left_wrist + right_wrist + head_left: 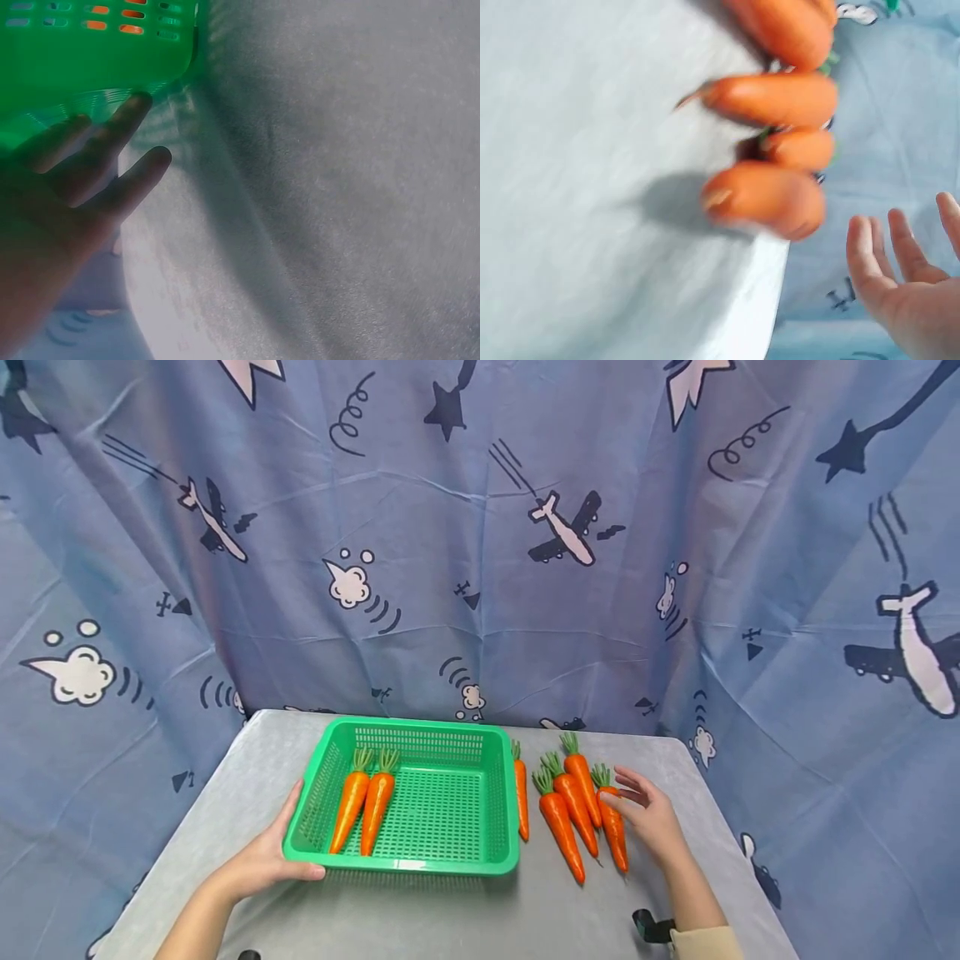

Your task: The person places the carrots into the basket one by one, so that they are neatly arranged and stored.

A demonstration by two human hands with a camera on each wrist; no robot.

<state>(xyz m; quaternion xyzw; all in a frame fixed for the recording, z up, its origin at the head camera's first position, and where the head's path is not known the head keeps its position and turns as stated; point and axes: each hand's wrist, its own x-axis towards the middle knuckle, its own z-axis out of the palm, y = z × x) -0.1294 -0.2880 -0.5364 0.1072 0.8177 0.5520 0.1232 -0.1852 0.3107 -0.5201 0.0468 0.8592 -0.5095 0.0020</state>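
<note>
Blue curtains [517,647] printed with planes, stars and puffs of cloud hang behind and beside a pale grey desk [420,922]. On it, left of centre, sits a green plastic basket [435,814] with slotted walls and a mesh floor. At its near left corner is the left hand [262,860], fingers extended against the side and thumb along the front. Over on the right, the right hand [648,814] is spread and released, its thumb overlapping the rightmost carrot [614,837] in the head view. That carrot lies in a cluster with three other carrots [558,822]; a lone carrot [521,802] lies just beside the basket's right wall, and two carrots [378,806] rest inside, toward the left.
</note>
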